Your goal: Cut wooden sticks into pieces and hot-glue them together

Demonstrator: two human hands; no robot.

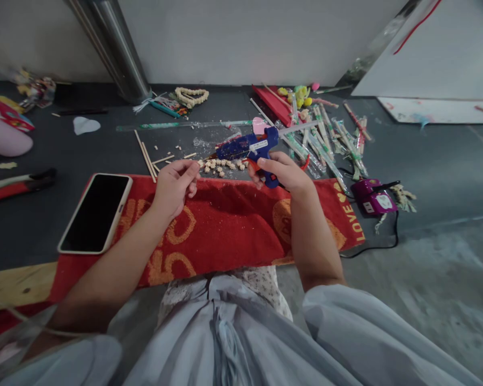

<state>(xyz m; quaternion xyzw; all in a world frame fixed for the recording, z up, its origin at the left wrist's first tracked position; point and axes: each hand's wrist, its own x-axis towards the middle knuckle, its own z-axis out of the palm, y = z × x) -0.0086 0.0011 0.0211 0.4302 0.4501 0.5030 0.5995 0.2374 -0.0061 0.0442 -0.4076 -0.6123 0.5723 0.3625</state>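
Note:
My right hand [284,172] grips the handle of a blue hot glue gun [251,146], whose nozzle points left toward a small cluster of pale beads [221,166] at the far edge of a red cloth [225,225]. My left hand [176,185] rests on that cloth with fingers curled in a pinch, its fingertips close to the beads. What the fingers pinch is too small to make out. A black cord [370,244] trails off to the right across the floor.
A phone [96,212] lies screen-up on the cloth's left end. Wooden sticks [147,155], wrapped chopsticks [330,142], a purple gadget [372,198], a bead heart [191,96], a red-handled tool [20,185] and a metal pole [112,48] surround the work spot.

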